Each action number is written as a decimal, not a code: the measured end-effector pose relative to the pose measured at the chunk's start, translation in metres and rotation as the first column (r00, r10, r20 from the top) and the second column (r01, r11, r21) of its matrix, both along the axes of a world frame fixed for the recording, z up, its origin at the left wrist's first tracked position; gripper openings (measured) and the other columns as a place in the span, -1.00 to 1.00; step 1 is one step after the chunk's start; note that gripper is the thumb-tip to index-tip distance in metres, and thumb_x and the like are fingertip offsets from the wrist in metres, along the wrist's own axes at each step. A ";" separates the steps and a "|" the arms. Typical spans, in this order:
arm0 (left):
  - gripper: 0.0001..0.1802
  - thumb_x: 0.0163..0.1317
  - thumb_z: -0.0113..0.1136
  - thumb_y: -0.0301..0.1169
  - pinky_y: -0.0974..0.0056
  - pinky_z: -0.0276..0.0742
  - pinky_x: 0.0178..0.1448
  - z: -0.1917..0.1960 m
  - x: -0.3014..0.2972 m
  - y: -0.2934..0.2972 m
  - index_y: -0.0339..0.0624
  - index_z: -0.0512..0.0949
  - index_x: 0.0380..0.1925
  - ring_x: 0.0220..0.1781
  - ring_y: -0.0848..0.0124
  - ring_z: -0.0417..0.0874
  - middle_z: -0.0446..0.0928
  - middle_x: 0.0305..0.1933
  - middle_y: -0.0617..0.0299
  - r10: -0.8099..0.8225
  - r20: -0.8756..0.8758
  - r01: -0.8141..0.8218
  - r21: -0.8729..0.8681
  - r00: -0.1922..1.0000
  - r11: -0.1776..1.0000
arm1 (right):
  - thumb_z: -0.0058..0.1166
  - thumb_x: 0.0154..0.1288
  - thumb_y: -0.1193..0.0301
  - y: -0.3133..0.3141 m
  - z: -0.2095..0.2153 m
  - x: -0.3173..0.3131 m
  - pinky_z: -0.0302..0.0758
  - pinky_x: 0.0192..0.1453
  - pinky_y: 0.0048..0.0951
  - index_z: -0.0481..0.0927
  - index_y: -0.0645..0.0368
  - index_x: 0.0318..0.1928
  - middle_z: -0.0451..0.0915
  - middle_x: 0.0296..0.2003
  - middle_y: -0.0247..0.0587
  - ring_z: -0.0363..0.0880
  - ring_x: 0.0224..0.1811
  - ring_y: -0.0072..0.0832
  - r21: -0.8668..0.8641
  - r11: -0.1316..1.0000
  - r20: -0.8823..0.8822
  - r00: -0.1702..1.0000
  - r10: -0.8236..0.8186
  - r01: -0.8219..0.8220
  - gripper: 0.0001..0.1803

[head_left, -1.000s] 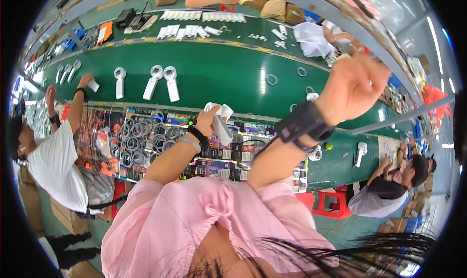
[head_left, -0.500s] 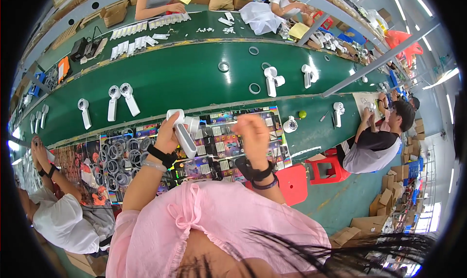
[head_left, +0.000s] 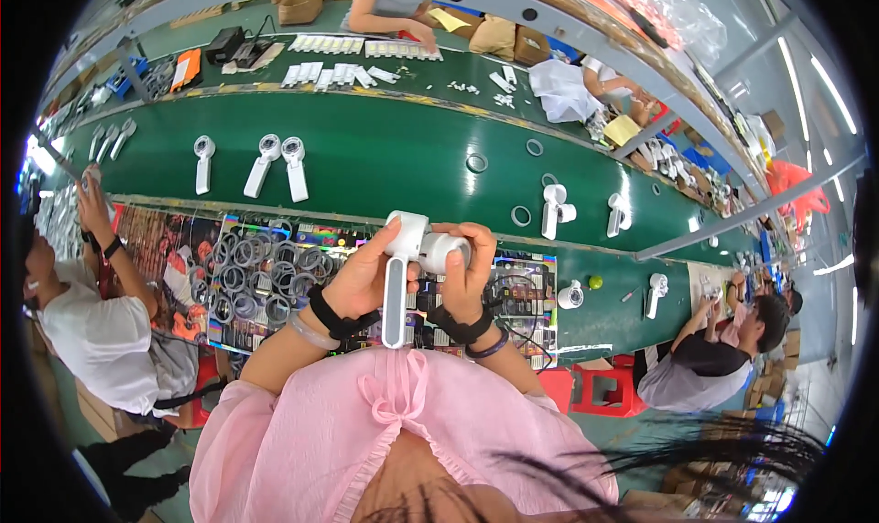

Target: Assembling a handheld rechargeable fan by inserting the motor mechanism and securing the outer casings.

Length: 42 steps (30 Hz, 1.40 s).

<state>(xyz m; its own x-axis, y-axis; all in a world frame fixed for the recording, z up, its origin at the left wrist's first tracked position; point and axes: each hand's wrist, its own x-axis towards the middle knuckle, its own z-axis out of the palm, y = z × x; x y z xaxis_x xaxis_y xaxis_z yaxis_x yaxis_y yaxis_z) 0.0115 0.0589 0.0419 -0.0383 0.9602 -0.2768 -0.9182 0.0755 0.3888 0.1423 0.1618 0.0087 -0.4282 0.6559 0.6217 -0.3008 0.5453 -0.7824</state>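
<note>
A white handheld fan [head_left: 396,299] with a long grey-faced handle is in front of my chest, handle pointing down toward me. My left hand [head_left: 359,274] is closed around its upper part, thumb on the white head. My right hand [head_left: 469,280] grips the round white end piece [head_left: 443,248] sticking out from the right of the head. Whether that piece is fixed on or only held against the head, I cannot tell. Grey rings [head_left: 264,266] lie heaped on the printed sheet to the left of my hands.
White handheld fans [head_left: 293,168] lie on the green belt [head_left: 385,157] beyond, with several loose rings [head_left: 477,163]. A white fan head [head_left: 570,295] and a green ball [head_left: 595,282] stand right. Co-workers sit left [head_left: 101,321] and right [head_left: 705,367]. A metal frame [head_left: 549,15] crosses overhead.
My right hand, raised and apart from the fan before, has come to its round end piece and grips it. The fan now hangs more upright. The whole view has shifted.
</note>
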 end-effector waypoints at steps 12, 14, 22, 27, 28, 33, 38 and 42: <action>-0.59 0.37 0.06 -0.02 0.33 0.69 -0.46 0.004 0.019 -0.009 -0.13 0.45 -0.07 -0.49 0.49 0.62 0.54 -0.38 0.25 0.112 -0.293 -0.126 -0.028 0.950 0.992 | -0.18 0.47 0.34 0.007 0.050 -0.001 0.45 -0.07 -0.30 0.63 0.31 -0.30 0.61 -0.28 -0.06 0.56 -0.16 -0.29 -0.134 0.991 0.302 0.951 0.060 -0.020 -0.63; -0.56 0.36 0.05 0.02 0.32 0.66 -0.44 -0.008 0.014 -0.011 -0.11 0.45 -0.04 -0.48 0.49 0.59 0.54 -0.38 0.27 0.059 -0.221 -0.072 -0.051 0.973 0.996 | -0.17 0.45 0.32 0.001 0.053 0.002 0.41 0.09 -0.20 0.63 0.29 -0.28 0.61 -0.15 0.02 0.52 0.02 -0.14 -0.300 0.954 0.294 0.951 0.094 -0.001 -0.65; -0.54 0.35 0.03 0.08 0.41 0.54 -0.52 0.000 0.015 -0.018 -0.07 0.49 -0.08 -0.55 0.54 0.53 0.52 -0.44 0.30 -0.068 0.022 0.067 0.035 0.997 0.997 | -0.06 0.34 0.14 -0.002 0.052 0.003 0.47 0.11 -0.15 0.56 0.32 -0.02 0.59 -0.03 0.15 0.57 0.04 0.01 0.415 0.901 0.255 0.967 0.014 -0.123 -0.53; -0.58 0.34 0.07 0.04 0.40 0.50 -0.59 0.005 0.011 -0.021 -0.06 0.46 -0.10 -0.56 0.55 0.51 0.50 -0.43 0.30 -0.033 -0.096 0.039 0.061 0.995 0.997 | -0.13 0.40 0.14 -0.001 0.069 -0.003 0.49 0.09 -0.16 0.60 0.35 -0.05 0.64 -0.13 0.15 0.64 -0.08 -0.01 0.461 0.876 0.432 0.898 -0.085 -0.139 -0.51; -0.57 0.34 0.07 0.06 0.40 0.49 -0.61 0.005 0.011 -0.022 -0.05 0.43 -0.11 -0.59 0.55 0.50 0.49 -0.43 0.29 -0.051 -0.112 0.057 0.058 0.992 0.997 | -0.19 0.44 0.14 0.001 0.068 -0.005 0.48 0.10 -0.17 0.59 0.35 -0.02 0.63 -0.10 0.16 0.63 -0.05 -0.01 0.395 0.899 0.424 0.906 0.007 -0.192 -0.50; -0.47 0.33 -0.02 0.17 0.38 0.47 -0.60 0.015 0.015 -0.023 -0.11 0.46 -0.19 -0.66 0.51 0.47 0.43 -0.57 0.26 -0.004 -0.216 0.004 -0.003 0.976 1.000 | -0.37 0.54 0.15 -0.001 0.078 -0.013 0.44 0.18 -0.24 0.57 0.38 0.04 0.60 -0.02 0.14 0.60 0.03 -0.08 0.026 0.952 0.479 0.840 0.256 -0.305 -0.44; -0.43 0.36 -0.14 0.22 0.37 0.39 -0.71 0.012 0.027 -0.027 -0.10 0.43 -0.21 -0.76 0.44 0.44 0.41 -0.67 0.21 -0.160 -0.227 0.176 0.051 0.961 0.983 | -0.39 0.55 0.11 0.001 0.078 -0.025 0.47 0.08 -0.39 0.54 0.42 0.07 0.62 -0.08 0.05 0.60 -0.08 -0.31 -0.479 0.772 0.398 0.681 0.614 -0.417 -0.40; -0.46 0.36 -0.11 0.18 0.38 0.37 -0.72 0.006 0.022 -0.021 -0.10 0.45 -0.27 -0.78 0.44 0.42 0.39 -0.70 0.22 -0.068 -0.229 0.071 0.007 0.971 0.997 | -0.40 0.54 0.16 -0.004 0.068 -0.032 0.51 -0.13 -0.48 0.58 0.43 -0.07 0.66 -0.27 0.01 0.61 -0.26 -0.40 -0.424 0.843 0.375 0.784 0.495 -0.330 -0.42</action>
